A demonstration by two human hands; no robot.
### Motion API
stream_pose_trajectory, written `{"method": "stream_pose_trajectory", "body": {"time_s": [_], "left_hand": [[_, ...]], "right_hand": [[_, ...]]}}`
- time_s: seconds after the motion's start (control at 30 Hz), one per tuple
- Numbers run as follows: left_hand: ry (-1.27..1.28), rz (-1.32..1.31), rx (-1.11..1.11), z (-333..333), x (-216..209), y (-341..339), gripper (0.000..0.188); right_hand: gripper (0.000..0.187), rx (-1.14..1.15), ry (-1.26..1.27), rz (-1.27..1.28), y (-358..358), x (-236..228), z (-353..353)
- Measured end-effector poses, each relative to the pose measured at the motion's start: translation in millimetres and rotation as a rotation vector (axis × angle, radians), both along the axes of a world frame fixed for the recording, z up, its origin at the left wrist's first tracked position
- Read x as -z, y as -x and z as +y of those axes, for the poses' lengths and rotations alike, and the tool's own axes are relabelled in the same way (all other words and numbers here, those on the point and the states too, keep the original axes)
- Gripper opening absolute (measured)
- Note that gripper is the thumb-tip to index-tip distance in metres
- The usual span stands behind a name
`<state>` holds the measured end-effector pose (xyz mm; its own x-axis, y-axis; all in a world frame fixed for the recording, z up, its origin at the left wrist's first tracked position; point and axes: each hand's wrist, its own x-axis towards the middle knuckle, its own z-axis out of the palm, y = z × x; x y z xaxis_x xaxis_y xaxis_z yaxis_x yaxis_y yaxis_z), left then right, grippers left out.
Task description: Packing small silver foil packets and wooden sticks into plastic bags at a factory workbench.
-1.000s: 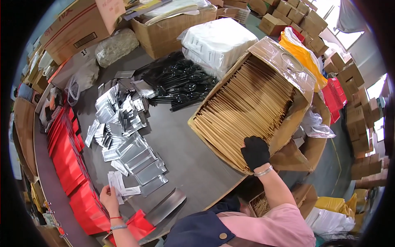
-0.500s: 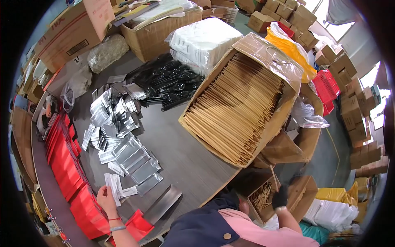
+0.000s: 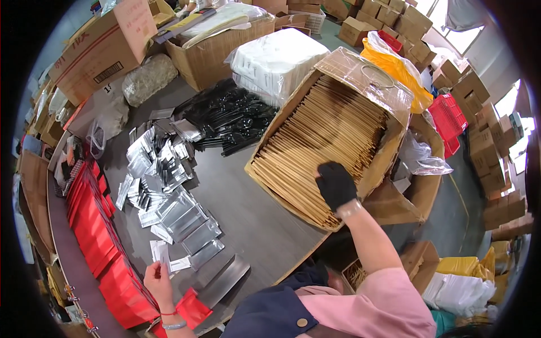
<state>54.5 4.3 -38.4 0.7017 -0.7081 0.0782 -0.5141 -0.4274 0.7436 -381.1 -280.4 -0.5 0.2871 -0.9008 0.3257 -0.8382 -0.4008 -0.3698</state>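
My bare left hand (image 3: 158,280) pinches a small white packet (image 3: 160,252) near the table's front left. Flat silver packets (image 3: 197,228) lie fanned out beside it, and a loose heap of them (image 3: 155,160) lies farther back. Over the open carton (image 3: 367,194) of wooden chopsticks (image 3: 304,152), my right hand (image 3: 337,186) in a black glove rests on the sticks near the carton's front right side. Its fingers merge into dark fabric, so their grip is unclear. Close to my left wrist, a red sleeve (image 3: 193,305) touches a curved grey metal strip (image 3: 225,281).
Red sleeves (image 3: 107,242) line the table's left edge. Black plastic spoons (image 3: 231,115) lie behind the silver packets, with a wrapped white bundle (image 3: 279,59) behind them. Below on the right stands an open carton (image 3: 420,259); stacked cartons (image 3: 484,149) and a red basket (image 3: 448,118) are beyond.
My right hand has moved from the lower carton, where it held a wooden stick, up and left onto the chopsticks. My left hand has shifted slightly nearer, still pinching a packet.
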Motion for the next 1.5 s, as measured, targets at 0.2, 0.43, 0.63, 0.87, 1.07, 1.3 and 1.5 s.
{"method": "stream_pose_trajectory", "body": {"time_s": [0.2, 0.43, 0.63, 0.87, 1.07, 1.3, 1.5], "left_hand": [[-0.004, 0.138, -0.115, 44.8, 0.2, -4.9, 0.013], [-0.025, 0.144, -0.114, 40.2, 2.3, 1.3, 0.012], [0.040, 0.194, -0.035, 16.4, -7.4, 16.3, 0.014], [0.091, 0.185, 0.072, -6.8, -19.1, 34.5, 0.012], [0.113, 0.234, 0.136, -11.3, -10.8, 37.7, 0.012], [0.021, 0.040, 0.227, 8.9, -3.2, 30.8, 0.011], [-0.102, 0.073, 0.311, -5.1, -16.6, 55.9, 0.013]], "right_hand": [[0.013, 0.027, -0.135, 0.317, -7.0, 21.8, -36.7], [0.016, 0.051, -0.142, 0.578, -24.8, 27.4, -36.9], [0.017, 0.118, -0.152, 0.587, -21.1, 20.0, -41.3], [0.012, 0.078, 0.150, -0.044, 28.1, -57.7, 57.3], [0.016, 0.565, -0.274, 0.241, 231.4, 68.4, 269.5], [0.032, 0.405, -0.107, -0.106, 181.8, 107.9, 212.5], [0.011, 0.096, 0.019, -0.191, 33.7, 9.6, 46.1]]}}
